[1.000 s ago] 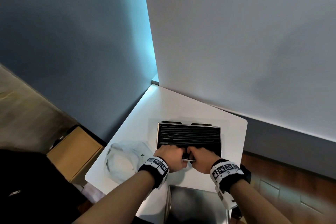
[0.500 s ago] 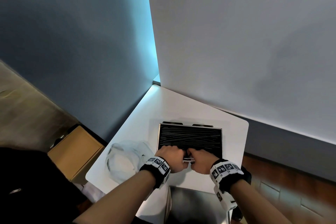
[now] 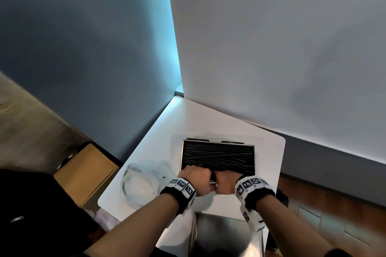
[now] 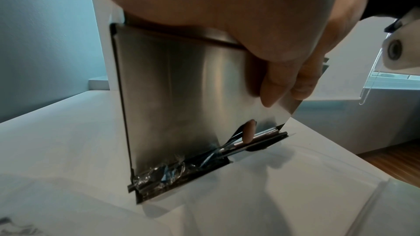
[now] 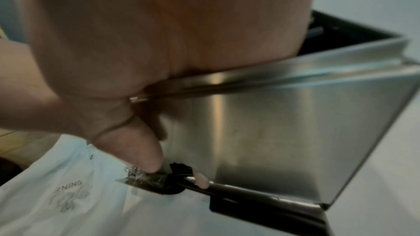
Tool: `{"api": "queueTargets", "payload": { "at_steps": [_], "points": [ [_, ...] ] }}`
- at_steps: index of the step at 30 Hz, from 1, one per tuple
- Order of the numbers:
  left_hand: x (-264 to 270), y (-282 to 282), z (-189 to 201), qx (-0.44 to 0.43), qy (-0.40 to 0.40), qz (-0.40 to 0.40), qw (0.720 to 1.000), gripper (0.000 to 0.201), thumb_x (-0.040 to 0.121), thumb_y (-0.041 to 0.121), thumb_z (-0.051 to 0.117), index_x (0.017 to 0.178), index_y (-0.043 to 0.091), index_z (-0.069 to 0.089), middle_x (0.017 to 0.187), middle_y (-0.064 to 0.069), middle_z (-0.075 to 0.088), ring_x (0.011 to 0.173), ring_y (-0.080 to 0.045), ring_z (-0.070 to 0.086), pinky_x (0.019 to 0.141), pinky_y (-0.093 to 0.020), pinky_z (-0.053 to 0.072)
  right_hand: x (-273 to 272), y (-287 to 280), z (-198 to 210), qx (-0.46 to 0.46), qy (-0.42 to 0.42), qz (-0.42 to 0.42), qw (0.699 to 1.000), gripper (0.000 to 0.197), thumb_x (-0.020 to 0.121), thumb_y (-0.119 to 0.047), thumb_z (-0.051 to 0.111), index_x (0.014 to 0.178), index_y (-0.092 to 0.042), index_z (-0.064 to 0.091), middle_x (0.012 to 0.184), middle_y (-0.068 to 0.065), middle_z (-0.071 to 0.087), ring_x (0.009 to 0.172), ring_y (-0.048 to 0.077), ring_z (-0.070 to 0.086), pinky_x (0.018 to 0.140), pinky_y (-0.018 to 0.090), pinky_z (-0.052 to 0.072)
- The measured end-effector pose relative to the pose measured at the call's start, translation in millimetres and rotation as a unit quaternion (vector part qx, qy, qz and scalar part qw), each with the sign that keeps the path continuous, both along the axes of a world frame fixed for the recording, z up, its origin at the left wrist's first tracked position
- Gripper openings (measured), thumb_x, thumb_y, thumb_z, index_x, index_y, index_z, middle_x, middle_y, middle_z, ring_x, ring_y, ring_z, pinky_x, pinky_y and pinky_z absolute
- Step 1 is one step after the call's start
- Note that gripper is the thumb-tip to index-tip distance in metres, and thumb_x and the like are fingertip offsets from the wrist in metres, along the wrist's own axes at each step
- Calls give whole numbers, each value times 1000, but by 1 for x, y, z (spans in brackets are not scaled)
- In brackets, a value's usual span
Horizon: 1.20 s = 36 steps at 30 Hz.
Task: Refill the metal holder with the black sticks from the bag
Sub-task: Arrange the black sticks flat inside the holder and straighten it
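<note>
The metal holder (image 3: pixel 255 159) stands open-topped on the white table (image 3: pixel 200 123), filled with black sticks (image 3: pixel 217 155) lying crosswise. My left hand (image 3: pixel 196 178) and right hand (image 3: pixel 226 182) sit side by side on its near rim, fingers curled over the edge into the box. In the left wrist view my palm (image 4: pixel 227 6) covers the rim above the shiny front wall (image 4: pixel 177 96). In the right wrist view my thumb (image 5: pixel 138 152) points down the front wall (image 5: pixel 284 132) to the bottom slot, where stick ends and crumpled clear wrap (image 5: pixel 136 172) show. The clear bag (image 3: pixel 142 183) lies left of the holder.
A flat metal lid (image 3: pixel 225 233) lies at the table's near edge under my wrists. A cardboard box (image 3: pixel 83 175) sits on the floor to the left. Walls close in behind and to the left of the table; the table's right edge drops to a wooden floor (image 3: pixel 334 210).
</note>
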<state>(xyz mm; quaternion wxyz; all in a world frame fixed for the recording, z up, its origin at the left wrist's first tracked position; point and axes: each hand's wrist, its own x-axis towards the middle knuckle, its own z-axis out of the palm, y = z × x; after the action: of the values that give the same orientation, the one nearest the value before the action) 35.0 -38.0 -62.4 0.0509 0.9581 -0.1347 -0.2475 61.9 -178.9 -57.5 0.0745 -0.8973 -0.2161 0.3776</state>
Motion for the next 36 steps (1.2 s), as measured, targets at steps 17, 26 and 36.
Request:
{"api": "queueTargets", "payload": {
  "at_steps": [17,26,36],
  "points": [
    [15,2,8,-2,20,20,1000,47,78,57,52,114,30,67,112,-5,72,103,-34,68,88,-39,54,13,-16,5,6,1,-22,1000,41,81,-25,57,121,-22,51,117,9,65,105,31,61,85,34,51],
    [30,2,24,7,18,19,1000,40,78,57,57,102,28,70,98,-3,74,95,-31,68,79,-35,50,25,-18,15,-1,-54,-30,998,34,76,-39,62,109,-37,54,106,0,67,100,26,64,73,29,47],
    [19,3,30,28,19,32,999,40,89,45,57,112,14,68,114,-14,68,103,-37,67,87,-40,52,25,-15,21,-24,-38,-16,999,26,76,-36,57,101,-37,65,102,2,68,97,27,65,81,34,53]
  ]
}}
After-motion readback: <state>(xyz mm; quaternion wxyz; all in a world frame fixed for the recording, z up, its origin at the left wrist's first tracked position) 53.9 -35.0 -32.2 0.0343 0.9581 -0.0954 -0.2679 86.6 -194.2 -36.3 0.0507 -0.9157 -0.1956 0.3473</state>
